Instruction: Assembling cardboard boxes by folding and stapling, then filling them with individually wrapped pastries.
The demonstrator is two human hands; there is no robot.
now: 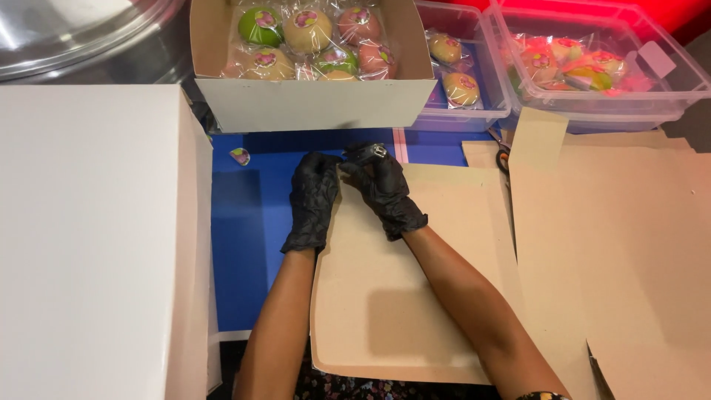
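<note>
Flat cardboard sheet (400,296) nearest — left hand (312,198), right hand (381,185) pinch its corner; open box (311,104) behind.

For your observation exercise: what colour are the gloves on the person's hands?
Black, on both the left hand and right hand; the head view shows this.

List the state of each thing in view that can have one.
Left hand: gloved, pinching the flat cardboard's far edge.
Right hand: gloved, gripping the same edge.
Flat cardboard: unfolded, lying flat.
Open box: open, holding wrapped round sweets.
White box: closed.
Left bin: lidless, nearly empty.
Right bin: lidless, partly filled.
</note>
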